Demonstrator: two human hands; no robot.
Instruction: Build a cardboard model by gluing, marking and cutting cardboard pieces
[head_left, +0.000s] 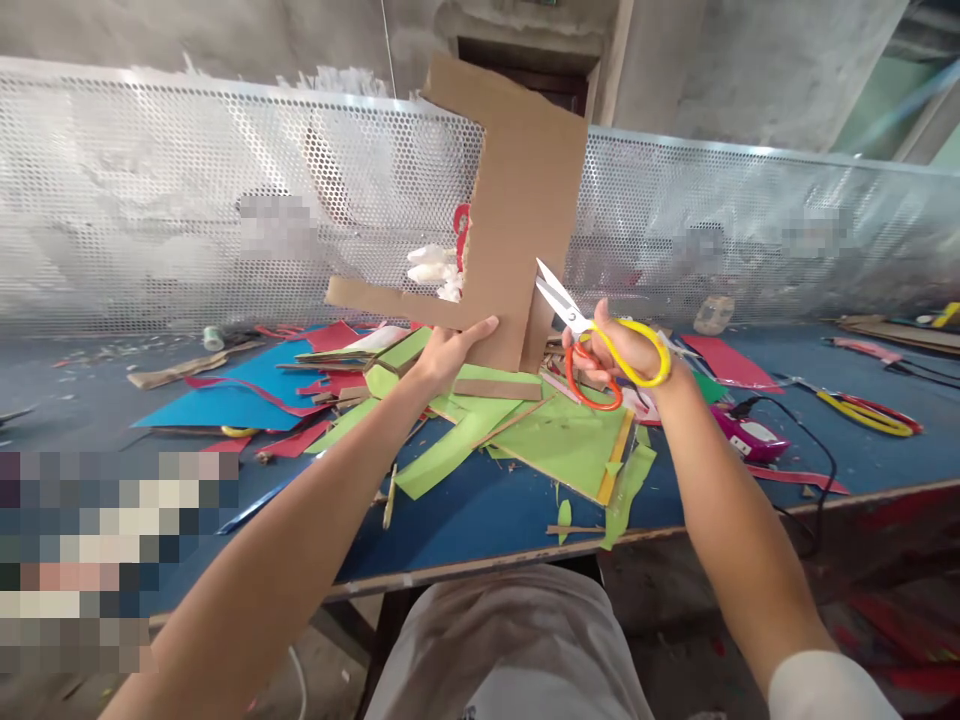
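Trimming cardboard (525, 210) appears underway: left hand (450, 352) pinches its lower part, right hand (628, 346) grips scissors (573, 318), blades slightly parted; next cut likely needs cardboard steadied.

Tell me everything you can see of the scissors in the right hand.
The scissors have shiny, metal-looking blades, a round pivot and two plastic-looking loop handles, one yellow, one orange. They are partly open, held above the table by the right hand, pointing up and left toward the right edge of the brown cardboard. Whether the tips touch it is unclear.
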